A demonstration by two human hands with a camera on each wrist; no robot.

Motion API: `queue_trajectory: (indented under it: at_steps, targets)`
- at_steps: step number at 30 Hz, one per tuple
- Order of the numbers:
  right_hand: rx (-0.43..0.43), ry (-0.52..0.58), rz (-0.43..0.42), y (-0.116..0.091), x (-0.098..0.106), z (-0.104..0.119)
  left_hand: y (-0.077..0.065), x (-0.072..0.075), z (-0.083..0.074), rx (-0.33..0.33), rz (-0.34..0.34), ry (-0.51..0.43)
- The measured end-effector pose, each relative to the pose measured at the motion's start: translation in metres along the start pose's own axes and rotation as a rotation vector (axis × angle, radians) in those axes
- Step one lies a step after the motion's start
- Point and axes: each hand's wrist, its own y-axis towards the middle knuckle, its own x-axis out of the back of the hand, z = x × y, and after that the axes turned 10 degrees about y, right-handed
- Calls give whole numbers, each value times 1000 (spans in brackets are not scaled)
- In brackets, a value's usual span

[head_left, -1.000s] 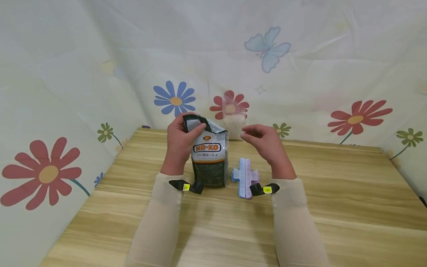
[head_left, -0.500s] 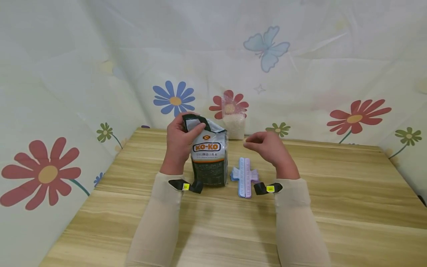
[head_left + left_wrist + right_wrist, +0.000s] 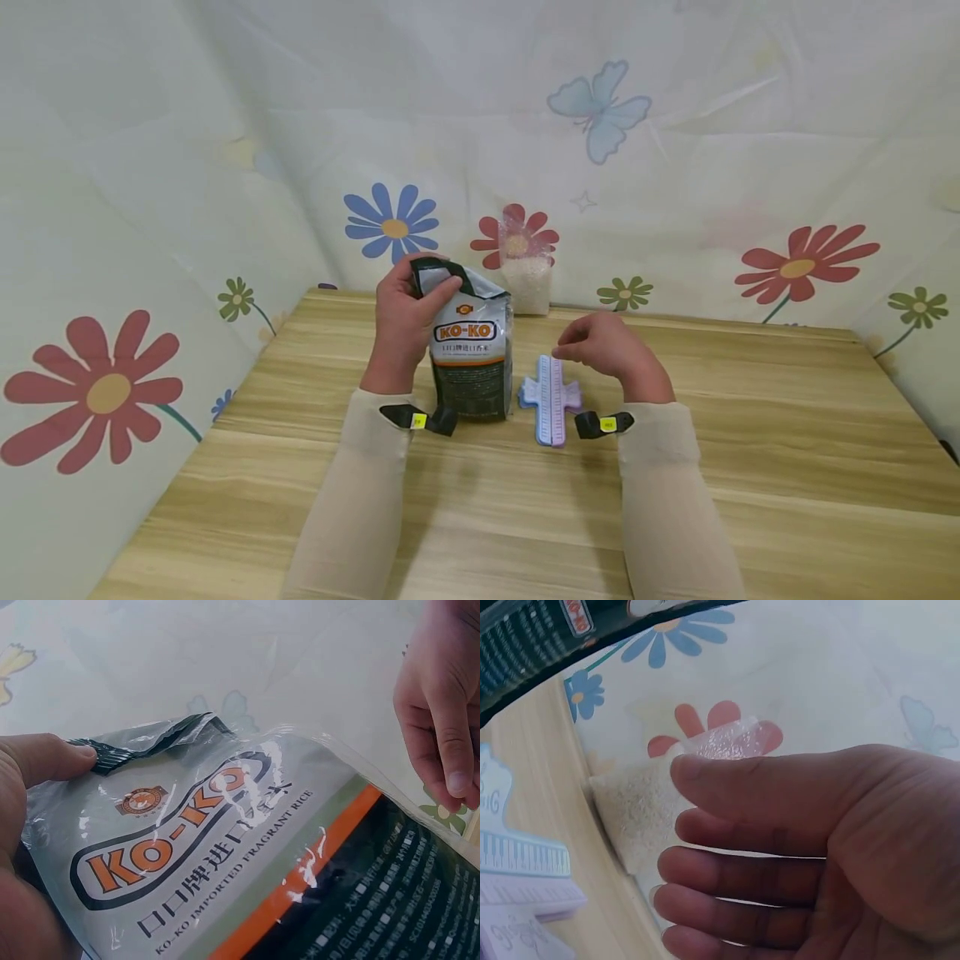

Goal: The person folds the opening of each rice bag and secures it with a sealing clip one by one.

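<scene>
My left hand (image 3: 405, 325) grips the top left corner of a green and silver KO-KO rice bag (image 3: 471, 367), thumb in front. The bag stands upright on the table. Its folded, crinkled top edge shows in the left wrist view, where the thumb presses on it. My right hand (image 3: 611, 350) hovers just above a blue clip (image 3: 543, 408) and a purple clip (image 3: 557, 408), which lie side by side. In the right wrist view, this hand's fingers (image 3: 742, 874) are relaxed, with nothing held between them.
A clear plastic bag of white rice (image 3: 527, 283) stands at the table's back edge, against a flower-printed cloth (image 3: 675, 167). The wood-grain table (image 3: 787, 433) spreads out to the right. The rice bag and both clips are close together between the forearms.
My right hand has come down and back from beside the clear rice bag to above the clips. The left hand and the KO-KO bag have stayed in place.
</scene>
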Motion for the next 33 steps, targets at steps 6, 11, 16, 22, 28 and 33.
queue_trajectory:
  at_steps: [6,11,16,22,28,33]
  targets:
    - [-45,-18,32,1,0,-6,0,0,0,-5,3,-3]
    - [-67,-21,49,2,0,-10,0,0,0,-1,2,-4]
    - [-103,-6,66,3,-1,-13,0,0,0,0,3,-3]
    - [-160,15,97,4,0,-17,0,0,0,-2,0,2]
    - [-196,37,109,4,-1,-22,0,0,1,-7,3,4]
    - [-216,24,111,5,-2,-24,0,0,1,-9,1,1]
